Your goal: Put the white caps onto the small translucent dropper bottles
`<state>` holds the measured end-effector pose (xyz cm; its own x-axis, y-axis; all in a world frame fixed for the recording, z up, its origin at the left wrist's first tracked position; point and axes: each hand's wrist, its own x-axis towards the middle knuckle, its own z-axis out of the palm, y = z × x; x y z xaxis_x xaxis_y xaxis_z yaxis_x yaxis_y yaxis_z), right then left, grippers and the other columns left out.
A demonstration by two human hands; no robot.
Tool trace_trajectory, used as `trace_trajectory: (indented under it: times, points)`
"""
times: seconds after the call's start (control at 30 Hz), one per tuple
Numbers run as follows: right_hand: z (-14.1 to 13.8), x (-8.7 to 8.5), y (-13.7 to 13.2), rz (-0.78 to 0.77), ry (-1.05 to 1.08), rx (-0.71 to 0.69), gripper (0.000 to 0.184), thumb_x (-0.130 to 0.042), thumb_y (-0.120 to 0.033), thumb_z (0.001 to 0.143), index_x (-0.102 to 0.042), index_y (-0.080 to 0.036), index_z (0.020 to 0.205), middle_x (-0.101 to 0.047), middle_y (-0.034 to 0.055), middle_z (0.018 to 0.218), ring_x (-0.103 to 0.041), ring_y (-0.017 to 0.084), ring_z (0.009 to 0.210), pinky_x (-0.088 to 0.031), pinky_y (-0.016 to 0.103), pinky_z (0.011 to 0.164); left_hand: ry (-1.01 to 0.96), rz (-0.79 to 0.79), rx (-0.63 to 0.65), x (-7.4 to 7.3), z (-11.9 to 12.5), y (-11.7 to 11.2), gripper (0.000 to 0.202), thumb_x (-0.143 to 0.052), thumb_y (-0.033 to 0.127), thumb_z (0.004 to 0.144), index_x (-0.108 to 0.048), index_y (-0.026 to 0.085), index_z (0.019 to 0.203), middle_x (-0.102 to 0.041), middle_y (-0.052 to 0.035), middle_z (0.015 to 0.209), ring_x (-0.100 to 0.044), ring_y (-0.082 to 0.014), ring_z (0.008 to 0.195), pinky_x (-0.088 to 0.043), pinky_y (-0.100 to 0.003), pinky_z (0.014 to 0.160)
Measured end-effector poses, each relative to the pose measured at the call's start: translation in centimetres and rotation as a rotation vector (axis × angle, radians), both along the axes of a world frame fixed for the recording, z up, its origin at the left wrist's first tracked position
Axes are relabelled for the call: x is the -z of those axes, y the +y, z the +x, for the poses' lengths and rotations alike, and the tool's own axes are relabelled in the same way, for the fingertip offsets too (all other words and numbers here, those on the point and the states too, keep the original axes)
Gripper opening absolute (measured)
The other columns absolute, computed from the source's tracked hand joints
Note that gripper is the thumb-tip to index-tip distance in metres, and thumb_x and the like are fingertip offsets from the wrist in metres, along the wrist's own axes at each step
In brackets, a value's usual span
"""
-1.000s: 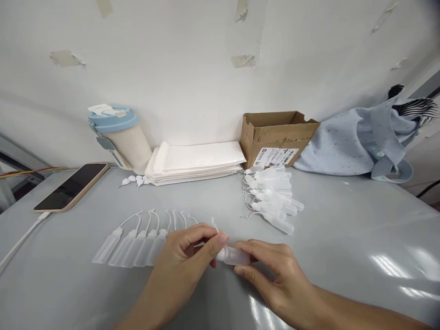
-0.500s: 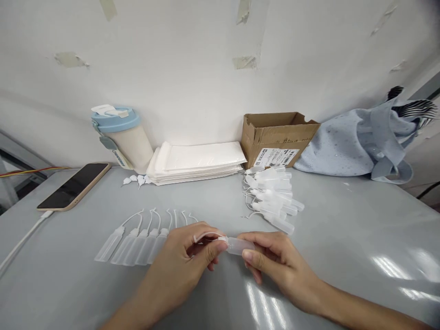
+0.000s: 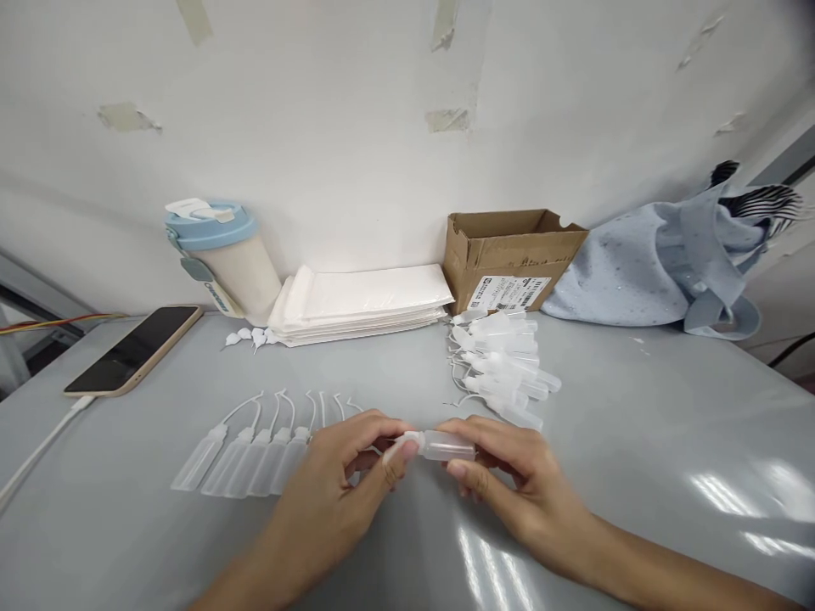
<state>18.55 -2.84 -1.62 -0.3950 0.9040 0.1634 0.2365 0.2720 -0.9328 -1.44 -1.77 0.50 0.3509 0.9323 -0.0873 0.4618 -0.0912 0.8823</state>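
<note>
Between my two hands lies a small translucent squeeze bottle (image 3: 449,445), held level above the table. My left hand (image 3: 337,475) is closed, thumb and fingers pinching the white neck and cap end. My right hand (image 3: 519,475) grips the bottom end of the body between thumb and fingers. Left of my hands, several like bottles (image 3: 230,465) lie in a row, their thin cap straps pointing away from me; my left hand hides part of the row. Beyond my right hand is a loose pile of similar bottles (image 3: 503,365).
At the back stand a cardboard box (image 3: 509,263), a stack of white packets (image 3: 369,297) and a blue-lidded cup (image 3: 235,263). Several small white tips (image 3: 245,337) lie by the cup. A phone (image 3: 137,350) with a cable is at left, a blue fabric bag (image 3: 630,267) at right.
The thin strap that stuck out over my left fingers no longer shows there. My left thumb and fingers have shifted around the bottle's cap end. My right hand keeps its grip.
</note>
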Motion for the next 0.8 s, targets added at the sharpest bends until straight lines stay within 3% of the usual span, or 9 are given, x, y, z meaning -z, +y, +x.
trace_trajectory:
  times: [0.07, 0.17, 0.43, 0.67, 0.8]
  points:
    - [0.06, 0.07, -0.16, 0.204, -0.03, 0.022, 0.025, -0.053, -0.017, 0.089, -0.063, -0.021, 0.11, -0.062, 0.0031, 0.079, -0.054, 0.015, 0.068, -0.046, 0.027, 0.061, 0.03, 0.004, 0.027, 0.06, -0.12, -0.11, 0.025, -0.048, 0.038, 0.089, -0.067, 0.023, 0.095, -0.064, -0.0008, 0.078, -0.059, -0.0146, 0.07, -0.042, -0.019, 0.05]
    - [0.09, 0.23, -0.27, 0.347, -0.033, 0.033, 0.031, -0.052, -0.01, 0.087, -0.06, -0.019, 0.115, -0.064, 0.0059, 0.086, -0.058, 0.016, 0.074, -0.05, 0.027, 0.063, 0.046, 0.044, 0.049, 0.07, -0.3, -0.41, 0.024, -0.05, 0.038, 0.089, -0.067, 0.024, 0.098, -0.065, -0.0013, 0.083, -0.06, -0.0158, 0.074, -0.043, -0.019, 0.052]
    - [0.13, 0.63, -0.29, 0.583, -0.091, -0.001, 0.045, -0.047, 0.002, 0.084, -0.051, -0.017, 0.124, -0.063, 0.0099, 0.095, -0.061, 0.017, 0.083, -0.054, 0.027, 0.067, 0.059, 0.035, 0.023, -0.67, 0.27, -0.62, 0.03, -0.046, 0.038, 0.089, -0.06, 0.019, 0.07, -0.056, 0.001, 0.063, -0.053, -0.0132, 0.061, -0.041, -0.021, 0.053]
    - [0.18, 0.71, -0.34, 0.64, -0.114, 0.047, 0.045, -0.046, 0.0, 0.085, -0.05, -0.02, 0.125, -0.063, 0.0094, 0.096, -0.062, 0.018, 0.084, -0.054, 0.029, 0.066, 0.054, -0.083, 0.089, -0.59, -0.13, -0.55, 0.035, -0.042, 0.041, 0.09, -0.058, 0.019, 0.068, -0.059, 0.0007, 0.064, -0.056, -0.0134, 0.06, -0.041, -0.02, 0.051]
    - [0.22, 0.45, -0.48, 0.501, -0.127, 0.01, 0.031, -0.047, -0.008, 0.087, -0.055, -0.016, 0.116, -0.063, 0.007, 0.081, -0.059, 0.017, 0.07, -0.05, 0.028, 0.059, 0.091, -0.043, 0.135, -0.57, -0.06, -0.66, 0.038, -0.039, 0.039, 0.092, -0.055, 0.019, 0.063, -0.058, 0.0018, 0.058, -0.056, -0.0125, 0.057, -0.04, -0.02, 0.054]
